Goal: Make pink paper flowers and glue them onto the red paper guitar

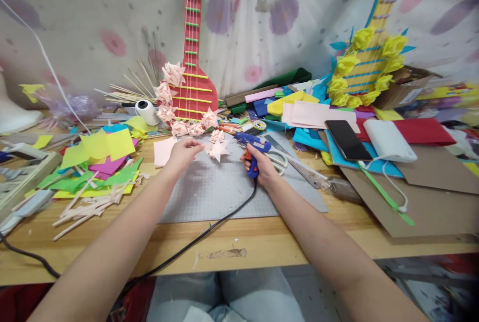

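My right hand (263, 165) is closed round the handle of a blue glue gun (253, 146), whose nozzle points left over the grey cutting mat (224, 187). Its black cord (209, 225) runs back toward me across the mat. My left hand (184, 151) hovers over the mat's far left corner with fingers pinched, just left of a pink paper star flower (218, 150); what it pinches, if anything, is too small to see. Another pink paper flower (217, 135) lies behind it, near the red cardboard guitar (191, 78) edged with pink flowers.
Scissors (279, 155) and a metal ruler (305, 170) lie right of the glue gun. A phone (347, 140), a white power bank (389, 140) and coloured paper stacks sit at the right with a yellow-flowered guitar (368, 63). Paper scraps (93, 162) and sticks crowd the left.
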`<action>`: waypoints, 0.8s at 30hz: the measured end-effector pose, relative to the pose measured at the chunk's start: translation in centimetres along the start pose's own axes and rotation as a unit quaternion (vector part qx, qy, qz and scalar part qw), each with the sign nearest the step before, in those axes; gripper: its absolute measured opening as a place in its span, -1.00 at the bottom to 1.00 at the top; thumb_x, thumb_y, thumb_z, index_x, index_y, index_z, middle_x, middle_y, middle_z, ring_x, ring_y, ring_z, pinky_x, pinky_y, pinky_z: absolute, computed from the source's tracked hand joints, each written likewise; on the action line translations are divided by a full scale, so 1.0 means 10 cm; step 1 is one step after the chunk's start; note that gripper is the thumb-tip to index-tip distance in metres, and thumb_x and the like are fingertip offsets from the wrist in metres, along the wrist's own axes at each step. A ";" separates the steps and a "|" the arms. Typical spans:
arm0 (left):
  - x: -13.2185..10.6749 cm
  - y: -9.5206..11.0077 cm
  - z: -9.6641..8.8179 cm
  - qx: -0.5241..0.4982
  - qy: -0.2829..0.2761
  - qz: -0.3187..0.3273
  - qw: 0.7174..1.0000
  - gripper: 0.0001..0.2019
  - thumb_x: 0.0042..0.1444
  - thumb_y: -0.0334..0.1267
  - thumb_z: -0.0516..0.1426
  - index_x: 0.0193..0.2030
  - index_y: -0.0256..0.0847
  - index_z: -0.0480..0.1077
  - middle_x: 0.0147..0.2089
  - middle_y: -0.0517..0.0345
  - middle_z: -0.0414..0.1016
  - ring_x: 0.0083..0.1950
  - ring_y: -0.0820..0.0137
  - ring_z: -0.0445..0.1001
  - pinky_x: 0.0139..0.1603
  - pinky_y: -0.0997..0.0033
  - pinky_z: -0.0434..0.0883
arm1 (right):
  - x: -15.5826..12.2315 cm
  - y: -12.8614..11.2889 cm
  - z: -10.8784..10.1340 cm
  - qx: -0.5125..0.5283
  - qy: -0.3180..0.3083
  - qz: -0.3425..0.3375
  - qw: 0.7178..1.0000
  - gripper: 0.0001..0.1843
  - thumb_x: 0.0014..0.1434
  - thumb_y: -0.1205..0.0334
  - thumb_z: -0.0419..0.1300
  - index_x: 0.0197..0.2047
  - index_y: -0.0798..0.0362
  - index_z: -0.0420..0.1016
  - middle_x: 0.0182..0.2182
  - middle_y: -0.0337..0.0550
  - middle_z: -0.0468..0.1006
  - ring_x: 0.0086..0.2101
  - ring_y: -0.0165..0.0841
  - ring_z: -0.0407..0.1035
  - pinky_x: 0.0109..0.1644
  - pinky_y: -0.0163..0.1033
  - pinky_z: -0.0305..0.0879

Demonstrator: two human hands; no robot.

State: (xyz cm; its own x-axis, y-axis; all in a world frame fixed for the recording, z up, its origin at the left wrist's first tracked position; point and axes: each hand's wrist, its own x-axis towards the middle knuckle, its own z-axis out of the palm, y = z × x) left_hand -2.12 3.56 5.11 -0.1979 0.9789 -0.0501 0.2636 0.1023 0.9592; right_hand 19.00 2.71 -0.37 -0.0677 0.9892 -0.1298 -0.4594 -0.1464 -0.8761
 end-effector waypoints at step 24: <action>0.63 0.23 0.00 0.116 -0.231 -0.175 0.950 -0.65 -0.40 -0.42 0.37 -0.63 -0.24 0.22 -0.69 0.34 0.09 -0.64 0.64 -0.01 -0.62 0.52 -0.11 | 0.00 -0.01 0.00 -0.002 -0.008 0.010 1.000 -0.57 -0.22 -0.12 0.34 -0.52 0.08 0.38 -0.61 -0.25 0.47 -0.69 -0.58 0.14 -0.67 -0.42 0.05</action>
State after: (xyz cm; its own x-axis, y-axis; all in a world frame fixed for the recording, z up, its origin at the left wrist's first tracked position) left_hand -2.76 10.00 6.96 0.1099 0.8448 -0.5237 0.4705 0.4199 0.7761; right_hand 19.07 2.70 -0.34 -0.0899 0.9861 -0.1395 -0.4548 -0.1652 -0.8751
